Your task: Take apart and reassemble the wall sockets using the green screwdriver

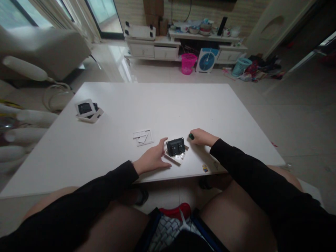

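My left hand (154, 158) curves around the left side of a white plastic switch box (178, 160), thumb along the near side and fingers at the back. Tilted on top of this box is a black switch module (175, 147) with its parts facing up. To the right of the box, my right hand (201, 136) is closed in a fist around a dark green handle (191, 135); only its end shows, and the rest is hidden. Left of my left hand lies a white square cover frame (149, 140) with a flat white piece (139, 134) across it.
A second white box (91, 118) with a black module (84, 108) and frame sits at the table's (157, 101) far left. A cartoon sticker (205, 168) marks the near edge. Beyond the table stand a pink basket (187, 63) and a blue fan (207, 60).
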Demonstrator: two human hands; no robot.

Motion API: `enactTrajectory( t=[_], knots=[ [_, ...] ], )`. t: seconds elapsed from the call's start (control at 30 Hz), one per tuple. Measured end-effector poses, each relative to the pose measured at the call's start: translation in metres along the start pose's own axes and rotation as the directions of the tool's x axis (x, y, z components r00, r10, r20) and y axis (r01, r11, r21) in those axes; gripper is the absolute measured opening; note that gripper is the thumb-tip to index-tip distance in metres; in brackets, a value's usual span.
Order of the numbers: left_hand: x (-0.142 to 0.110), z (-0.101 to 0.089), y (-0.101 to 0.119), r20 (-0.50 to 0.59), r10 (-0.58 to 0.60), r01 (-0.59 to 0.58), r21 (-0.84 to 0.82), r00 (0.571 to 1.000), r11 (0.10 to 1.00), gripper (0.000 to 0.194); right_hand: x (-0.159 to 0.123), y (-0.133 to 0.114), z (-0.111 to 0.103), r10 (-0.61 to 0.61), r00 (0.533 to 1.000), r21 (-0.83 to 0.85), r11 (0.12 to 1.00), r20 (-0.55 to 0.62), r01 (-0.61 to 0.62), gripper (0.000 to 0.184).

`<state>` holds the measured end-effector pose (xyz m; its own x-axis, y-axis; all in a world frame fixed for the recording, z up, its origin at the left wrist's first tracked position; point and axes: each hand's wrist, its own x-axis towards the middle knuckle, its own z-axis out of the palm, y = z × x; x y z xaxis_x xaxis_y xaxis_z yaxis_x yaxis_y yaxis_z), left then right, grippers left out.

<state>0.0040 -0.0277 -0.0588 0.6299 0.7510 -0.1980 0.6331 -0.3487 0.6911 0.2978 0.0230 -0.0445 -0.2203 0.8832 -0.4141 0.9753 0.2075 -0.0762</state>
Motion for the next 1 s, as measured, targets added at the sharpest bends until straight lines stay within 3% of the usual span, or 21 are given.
enactTrajectory(
  t=[0.1,0.23,0.37,0.47,0.57,0.63,0.8,1.0],
  knots=[
    [0.0,0.001,-0.001,0.062,0.005,0.0,-0.077,0.998,0.997,0.104,-0.002,0.0,0.001,-0.003,1.0,-0.011,1.0,-0.005,0.003,0.016],
    [0.002,0.003,-0.004,0.053,0.04,-0.035,-0.087,0.998,0.996,0.089,-0.007,0.0,-0.001,-0.016,1.0,-0.017,1.0,-0.025,0.016,0.016],
    [0.002,0.002,-0.004,0.036,0.065,-0.062,-0.071,0.997,0.996,0.078,-0.021,-0.004,-0.018,-0.067,0.996,0.005,0.998,-0.055,0.067,0.011],
    [0.001,0.001,0.0,0.027,0.067,-0.067,-0.028,0.997,0.997,0.075,-0.038,-0.014,-0.031,-0.169,0.982,0.105,0.979,-0.085,0.177,0.006],
    [0.0,0.001,0.002,0.024,0.078,-0.078,-0.001,0.997,0.997,0.07,-0.056,-0.031,-0.031,-0.321,0.931,0.394,0.844,-0.172,0.364,0.008],
    [0.001,0.002,0.002,0.027,0.072,-0.072,0.003,0.997,0.997,0.068,-0.063,-0.042,-0.024,-0.387,0.9,0.461,0.773,-0.201,0.436,0.016],
    [0.002,0.005,-0.002,0.034,0.062,-0.063,0.034,0.998,0.997,0.068,-0.065,-0.062,-0.002,-0.443,0.882,0.36,0.805,-0.162,0.471,0.014],
    [0.002,0.008,-0.006,0.034,0.082,-0.083,0.053,0.996,0.995,0.065,-0.062,-0.065,0.009,-0.465,0.878,0.254,0.841,-0.112,0.478,0.01]
  ],
)
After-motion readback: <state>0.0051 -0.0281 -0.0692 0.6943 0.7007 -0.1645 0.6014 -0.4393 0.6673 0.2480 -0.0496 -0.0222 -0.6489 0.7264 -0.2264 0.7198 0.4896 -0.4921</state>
